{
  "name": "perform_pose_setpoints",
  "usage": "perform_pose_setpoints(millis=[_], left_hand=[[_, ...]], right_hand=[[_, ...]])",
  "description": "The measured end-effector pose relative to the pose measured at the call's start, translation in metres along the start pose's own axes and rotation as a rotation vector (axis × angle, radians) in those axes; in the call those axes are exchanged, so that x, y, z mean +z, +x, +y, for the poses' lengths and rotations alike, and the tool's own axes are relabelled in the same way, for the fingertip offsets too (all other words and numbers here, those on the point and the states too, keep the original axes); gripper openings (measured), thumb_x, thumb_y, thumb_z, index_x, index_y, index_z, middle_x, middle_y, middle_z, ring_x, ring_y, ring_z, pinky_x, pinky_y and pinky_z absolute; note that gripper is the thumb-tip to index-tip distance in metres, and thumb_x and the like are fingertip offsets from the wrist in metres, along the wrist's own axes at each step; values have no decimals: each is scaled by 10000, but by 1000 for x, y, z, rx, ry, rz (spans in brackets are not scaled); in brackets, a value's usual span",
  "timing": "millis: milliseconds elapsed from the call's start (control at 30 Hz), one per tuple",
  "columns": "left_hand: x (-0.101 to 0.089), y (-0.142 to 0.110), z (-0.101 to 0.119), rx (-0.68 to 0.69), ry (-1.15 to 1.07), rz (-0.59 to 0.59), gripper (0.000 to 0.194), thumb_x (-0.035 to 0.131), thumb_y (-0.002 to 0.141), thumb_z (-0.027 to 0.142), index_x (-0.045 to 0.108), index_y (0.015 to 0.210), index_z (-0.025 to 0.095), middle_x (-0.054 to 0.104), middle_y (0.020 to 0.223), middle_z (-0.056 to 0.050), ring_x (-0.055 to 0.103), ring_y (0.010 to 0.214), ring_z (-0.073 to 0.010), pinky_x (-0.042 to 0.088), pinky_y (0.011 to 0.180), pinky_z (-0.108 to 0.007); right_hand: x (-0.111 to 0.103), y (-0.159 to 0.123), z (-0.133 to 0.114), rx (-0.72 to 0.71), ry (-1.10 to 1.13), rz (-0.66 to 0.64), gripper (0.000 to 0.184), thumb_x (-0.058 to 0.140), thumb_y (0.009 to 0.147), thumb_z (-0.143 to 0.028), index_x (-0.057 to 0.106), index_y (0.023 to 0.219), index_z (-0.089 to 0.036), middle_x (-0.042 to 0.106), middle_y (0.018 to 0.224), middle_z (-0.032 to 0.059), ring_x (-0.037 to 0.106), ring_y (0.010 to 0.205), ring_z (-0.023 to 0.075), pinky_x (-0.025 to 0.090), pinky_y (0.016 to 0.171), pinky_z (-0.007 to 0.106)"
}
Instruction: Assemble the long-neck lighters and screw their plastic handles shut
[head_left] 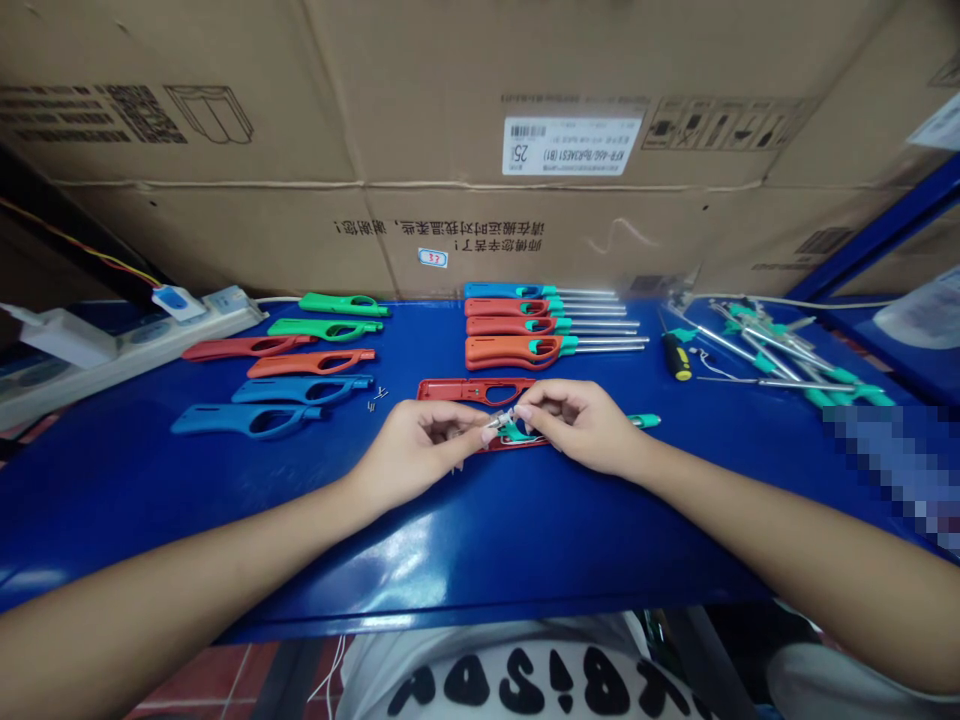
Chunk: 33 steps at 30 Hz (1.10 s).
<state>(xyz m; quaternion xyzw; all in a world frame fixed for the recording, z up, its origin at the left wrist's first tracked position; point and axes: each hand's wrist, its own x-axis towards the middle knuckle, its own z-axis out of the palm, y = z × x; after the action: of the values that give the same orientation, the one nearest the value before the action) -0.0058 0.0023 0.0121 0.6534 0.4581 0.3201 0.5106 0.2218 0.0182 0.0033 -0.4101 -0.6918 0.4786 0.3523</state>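
At the middle of the blue table, my left hand and my right hand meet, fingertips pinched together. Between them is a small whitish and metallic lighter part, partly covered by the fingers. Just beneath lies a red lighter shell half, with a green trigger piece and a thin white wire on it. A green end piece shows beyond my right hand. Behind the hands, another open red shell half rests with its inside up.
Green, red and blue handle shells lie at left, near tiny screws and a power strip. Several lighters with metal tubes stand in a row behind. At right are a screwdriver and a pile of tubes. Cardboard walls the back.
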Motion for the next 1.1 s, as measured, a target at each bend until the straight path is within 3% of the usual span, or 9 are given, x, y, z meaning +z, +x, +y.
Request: perform_pose_setpoints(millis=[200, 367, 633, 800, 933, 1100], left_hand=[[2, 0, -2, 46, 33, -7, 252, 747, 831, 369, 811, 939, 151, 763, 752, -49, 516, 525, -98, 372, 479, -202], [3, 0, -2, 60, 60, -8, 249, 739, 842, 354, 814, 956, 146, 782, 808, -65, 546, 564, -103, 387, 521, -201], [1, 2, -2, 34, 21, -6, 267, 740, 831, 353, 797, 979, 139, 754, 737, -47, 538, 506, -95, 416, 480, -200], [-6, 3, -7, 20, 31, 4, 289, 745, 826, 361, 774, 1009, 138, 743, 738, -43, 599, 550, -120, 492, 534, -230], [-14, 2, -3, 152, 158, 4, 365, 727, 856, 347, 719, 1173, 167, 758, 854, -42, 669, 694, -157, 538, 666, -280], [-24, 1, 6, 372, 559, -33, 134, 698, 904, 296, 769, 988, 220, 762, 924, -30, 660, 853, -186, 511, 798, -325]], right_hand=[[1, -2, 0, -22, -91, -3, 279, 620, 901, -430, 671, 836, -163, 580, 686, 5, 464, 584, 111, 379, 549, 251], [1, -3, 1, -49, -120, -6, 260, 606, 906, -392, 666, 818, -156, 569, 668, -1, 446, 560, 99, 361, 524, 237], [1, -1, 1, -47, -22, -13, 273, 657, 875, -418, 647, 796, -157, 580, 630, -14, 460, 496, 84, 367, 468, 224], [-3, 2, -1, 29, 79, 1, 307, 642, 884, -465, 651, 831, -162, 659, 706, 7, 479, 441, 64, 401, 453, 228], [-8, 5, -4, 43, 120, 29, 279, 631, 890, -440, 651, 845, -165, 638, 670, -18, 453, 412, 49, 351, 417, 213], [-10, 5, -2, 43, 130, 23, 277, 626, 887, -435, 664, 850, -163, 672, 740, 5, 471, 441, 49, 404, 449, 219]])
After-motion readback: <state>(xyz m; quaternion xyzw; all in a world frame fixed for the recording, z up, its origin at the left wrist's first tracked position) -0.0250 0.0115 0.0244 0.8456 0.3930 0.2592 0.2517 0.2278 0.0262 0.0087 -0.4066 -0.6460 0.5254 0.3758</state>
